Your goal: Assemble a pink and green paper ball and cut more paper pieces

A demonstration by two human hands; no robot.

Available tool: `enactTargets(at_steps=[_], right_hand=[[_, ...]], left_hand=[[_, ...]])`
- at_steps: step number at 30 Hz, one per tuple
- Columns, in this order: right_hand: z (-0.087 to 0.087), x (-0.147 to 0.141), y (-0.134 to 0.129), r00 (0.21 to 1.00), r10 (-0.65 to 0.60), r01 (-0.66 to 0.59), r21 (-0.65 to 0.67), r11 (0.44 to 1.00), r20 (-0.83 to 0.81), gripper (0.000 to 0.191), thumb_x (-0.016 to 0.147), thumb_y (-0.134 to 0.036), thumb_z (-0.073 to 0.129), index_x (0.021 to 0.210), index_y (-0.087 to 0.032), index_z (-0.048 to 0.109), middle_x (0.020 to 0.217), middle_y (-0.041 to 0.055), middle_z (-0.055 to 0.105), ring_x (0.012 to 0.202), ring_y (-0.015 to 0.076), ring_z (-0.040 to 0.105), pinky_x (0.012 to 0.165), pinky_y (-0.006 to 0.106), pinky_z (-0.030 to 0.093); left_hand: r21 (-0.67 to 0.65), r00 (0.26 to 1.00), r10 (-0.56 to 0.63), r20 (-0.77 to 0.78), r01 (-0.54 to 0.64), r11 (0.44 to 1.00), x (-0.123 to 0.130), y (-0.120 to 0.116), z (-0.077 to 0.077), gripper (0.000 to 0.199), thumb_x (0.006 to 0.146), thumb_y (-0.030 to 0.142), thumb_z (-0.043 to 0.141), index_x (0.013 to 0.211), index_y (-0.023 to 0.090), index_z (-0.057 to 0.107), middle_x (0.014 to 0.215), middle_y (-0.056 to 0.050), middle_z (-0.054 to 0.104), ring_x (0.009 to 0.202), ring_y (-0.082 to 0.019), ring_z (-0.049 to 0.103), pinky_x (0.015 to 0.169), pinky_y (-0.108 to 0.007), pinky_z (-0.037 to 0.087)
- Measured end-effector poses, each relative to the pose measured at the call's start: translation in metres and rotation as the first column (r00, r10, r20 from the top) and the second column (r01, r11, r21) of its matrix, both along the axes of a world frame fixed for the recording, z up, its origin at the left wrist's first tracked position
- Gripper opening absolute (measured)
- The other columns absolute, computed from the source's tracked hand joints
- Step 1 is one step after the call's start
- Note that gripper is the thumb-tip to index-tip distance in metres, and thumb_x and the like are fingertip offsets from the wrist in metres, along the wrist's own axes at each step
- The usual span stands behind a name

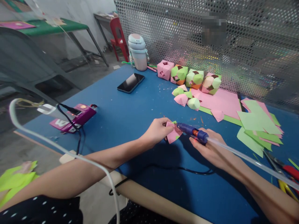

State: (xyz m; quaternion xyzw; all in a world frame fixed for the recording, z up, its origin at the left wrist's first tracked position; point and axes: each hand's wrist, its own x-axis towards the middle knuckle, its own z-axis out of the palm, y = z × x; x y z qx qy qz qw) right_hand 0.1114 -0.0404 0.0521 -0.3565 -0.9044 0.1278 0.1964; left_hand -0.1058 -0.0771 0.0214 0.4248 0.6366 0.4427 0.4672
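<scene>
My left hand pinches a small folded pink and green paper piece above the blue table. In my right hand is a blue glue gun, with a long clear glue stick coming out of its back. The gun's nozzle points left and meets or nearly meets the top right edge of the paper piece. Beyond my hands lie several small folded pieces in pink and green. Behind them, folded paper balls stand in a row.
A phone and a bottle are at the back left. A purple power strip with cables sits left. Paper sheets and scissors lie right. A perforated metal panel borders the table's far side.
</scene>
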Motion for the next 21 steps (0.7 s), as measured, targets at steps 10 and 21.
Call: enactTargets(at_steps=[10,21], right_hand=[[-0.0024,0.0000,0.0015,0.998,0.069,-0.069,0.190,0.979,0.005,0.020,0.091,-0.034,0.055,0.078,-0.020,0.058,0.064,-0.0001,0.058,0.055,0.0146,0.053,0.056,0.025,0.037],[0.0026,0.0012,0.0018,0.998,0.057,-0.059,0.157,0.986,0.017,0.018,0.091,-0.033,0.056,0.078,-0.021,0.058,0.063,-0.0009,0.057,0.054,0.0151,0.052,0.056,0.025,0.037]], left_hand=[[0.010,0.998,-0.005,-0.060,0.006,1.000,-0.0015,0.0000,-0.0034,0.008,0.069,0.016,0.055,0.073,0.016,0.062,0.058,0.004,0.056,0.050,-0.009,0.051,0.047,-0.018,0.036],[0.082,0.992,0.023,-0.128,-0.013,0.997,-0.0017,-0.0002,0.0020,0.007,0.069,0.020,0.055,0.070,0.016,0.061,0.059,0.004,0.056,0.053,-0.010,0.049,0.049,-0.020,0.034]])
